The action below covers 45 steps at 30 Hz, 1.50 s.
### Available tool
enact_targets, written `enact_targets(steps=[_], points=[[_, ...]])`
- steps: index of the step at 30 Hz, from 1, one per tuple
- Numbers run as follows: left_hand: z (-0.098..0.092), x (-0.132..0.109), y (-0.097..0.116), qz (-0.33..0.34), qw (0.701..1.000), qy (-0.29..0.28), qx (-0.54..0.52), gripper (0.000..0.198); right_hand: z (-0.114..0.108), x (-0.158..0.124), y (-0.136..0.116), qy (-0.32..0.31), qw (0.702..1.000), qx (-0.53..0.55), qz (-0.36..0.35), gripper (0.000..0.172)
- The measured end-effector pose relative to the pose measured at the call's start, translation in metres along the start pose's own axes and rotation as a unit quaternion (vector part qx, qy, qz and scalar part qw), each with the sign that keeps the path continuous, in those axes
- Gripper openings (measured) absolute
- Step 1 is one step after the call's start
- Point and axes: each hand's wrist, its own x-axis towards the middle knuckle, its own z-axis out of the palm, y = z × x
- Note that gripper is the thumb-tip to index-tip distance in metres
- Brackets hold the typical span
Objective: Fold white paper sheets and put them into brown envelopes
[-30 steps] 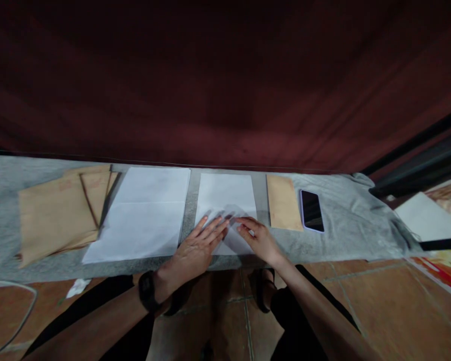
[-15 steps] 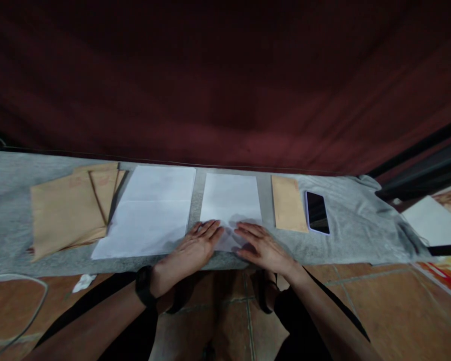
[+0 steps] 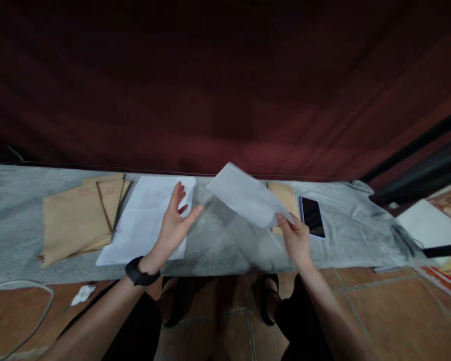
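My right hand pinches a folded sheet of white paper by its near right corner. The sheet is lifted and tilted, slanting away to the upper left, and partly covers a brown envelope behind it. My left hand is raised with its fingers apart and holds nothing. Below and behind it lies a stack of white paper, with a crease across the top sheet. Several brown envelopes lie overlapped at the left.
A grey cloth covers the long narrow surface. Beside the single envelope lies a phone. A dark red curtain hangs along the far edge. On the tiled floor are a white cable and a crumpled tissue.
Both hands were pressing flat on the folded paper at the middle. My right hand has lifted it and moved right, while my left hand has let go and moved left and up.
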Motion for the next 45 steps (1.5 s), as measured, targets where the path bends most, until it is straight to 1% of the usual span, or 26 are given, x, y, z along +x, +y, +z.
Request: enact_targets(steps=[1, 2, 4, 5, 6, 7, 10, 12, 13, 15, 16, 19, 21, 23, 25, 28, 30, 32, 33, 35, 38, 40, 41, 43, 44, 45], points=[[0.002, 0.002, 0.001, -0.084, 0.994, 0.017, -0.067, 0.081, 0.005, 0.001, -0.005, 0.047, 0.997, 0.062, 0.022, 0.021], [0.006, 0.003, 0.002, -0.174, 0.976, 0.007, -0.131, 0.078, 0.011, 0.001, -0.01, 0.079, 0.988, 0.127, 0.043, 0.022], [0.017, -0.001, 0.003, -0.33, 0.909, -0.072, -0.245, 0.071, 0.022, -0.002, -0.018, 0.106, 0.96, 0.248, 0.08, 0.026], [0.024, -0.005, 0.003, -0.379, 0.869, -0.125, -0.293, 0.069, 0.028, -0.004, -0.021, 0.106, 0.946, 0.291, 0.097, 0.028], [0.032, -0.01, 0.003, -0.406, 0.833, -0.172, -0.334, 0.067, 0.033, -0.007, -0.024, 0.104, 0.935, 0.32, 0.114, 0.03], [0.041, -0.015, 0.004, -0.414, 0.809, -0.201, -0.367, 0.065, 0.038, -0.011, -0.026, 0.098, 0.926, 0.339, 0.13, 0.03], [0.066, -0.03, 0.008, -0.42, 0.752, -0.245, -0.445, 0.058, 0.047, -0.024, -0.029, 0.077, 0.91, 0.373, 0.167, 0.025], [0.078, -0.034, 0.01, -0.406, 0.727, -0.252, -0.493, 0.049, 0.05, -0.03, -0.028, 0.061, 0.902, 0.388, 0.178, 0.025], [0.083, -0.034, 0.01, -0.394, 0.727, -0.237, -0.51, 0.04, 0.05, -0.032, -0.027, 0.054, 0.901, 0.391, 0.181, 0.026], [0.087, -0.031, 0.009, -0.367, 0.747, -0.172, -0.527, 0.02, 0.049, -0.034, -0.024, 0.042, 0.902, 0.388, 0.185, 0.031], [0.087, -0.027, 0.007, -0.355, 0.76, -0.134, -0.528, 0.018, 0.047, -0.033, -0.022, 0.039, 0.903, 0.384, 0.188, 0.032], [0.084, -0.014, 0.002, -0.325, 0.787, -0.053, -0.522, 0.032, 0.041, -0.029, -0.016, 0.052, 0.905, 0.374, 0.195, 0.031], [0.08, -0.006, 0.0, -0.312, 0.798, -0.027, -0.516, 0.033, 0.037, -0.026, -0.013, 0.061, 0.908, 0.368, 0.193, 0.03], [0.073, 0.002, -0.001, -0.296, 0.813, -0.012, -0.502, 0.032, 0.033, -0.022, -0.013, 0.048, 0.913, 0.358, 0.188, 0.031], [0.065, 0.01, 0.0, -0.266, 0.84, -0.006, -0.473, 0.034, 0.029, -0.02, -0.013, 0.01, 0.922, 0.342, 0.181, 0.033], [0.05, 0.022, -0.002, -0.214, 0.894, -0.032, -0.392, 0.041, 0.023, -0.018, -0.011, -0.031, 0.935, 0.304, 0.179, 0.039], [0.041, 0.03, -0.005, -0.192, 0.924, -0.043, -0.329, 0.043, 0.02, -0.018, -0.005, -0.016, 0.938, 0.288, 0.191, 0.04], [0.035, 0.039, -0.01, -0.178, 0.944, -0.035, -0.274, 0.041, 0.018, -0.021, 0.002, -0.003, 0.933, 0.283, 0.223, 0.038], [0.033, 0.043, -0.013, -0.173, 0.951, -0.026, -0.253, 0.041, 0.018, -0.023, 0.006, -0.006, 0.928, 0.28, 0.247, 0.037], [0.036, 0.052, -0.018, -0.164, 0.96, -0.013, -0.227, 0.044, 0.019, -0.028, 0.013, -0.043, 0.912, 0.271, 0.307, 0.035], [0.048, 0.063, -0.025, -0.152, 0.963, -0.006, -0.22, 0.052, 0.023, -0.038, 0.019, -0.1, 0.877, 0.27, 0.384, 0.029], [0.058, 0.066, -0.03, -0.137, 0.97, -0.014, -0.202, 0.055, 0.029, -0.045, 0.02, -0.109, 0.86, 0.281, 0.413, 0.027], [0.062, 0.066, -0.033, -0.123, 0.977, -0.017, -0.172, 0.055, 0.032, -0.049, 0.02, -0.105, 0.854, 0.283, 0.423, 0.026], [0.064, 0.06, -0.037, -0.076, 0.995, -0.021, -0.061, 0.057, 0.038, -0.056, 0.02, -0.099, 0.846, 0.283, 0.44, 0.025], [0.06, 0.056, -0.039, -0.044, 0.998, -0.031, 0.01, 0.059, 0.04, -0.06, 0.019, -0.098, 0.843, 0.285, 0.446, 0.024], [0.055, 0.05, -0.039, -0.008, 0.995, -0.059, 0.077, 0.061, 0.041, -0.063, 0.019, -0.097, 0.84, 0.29, 0.447, 0.024]])
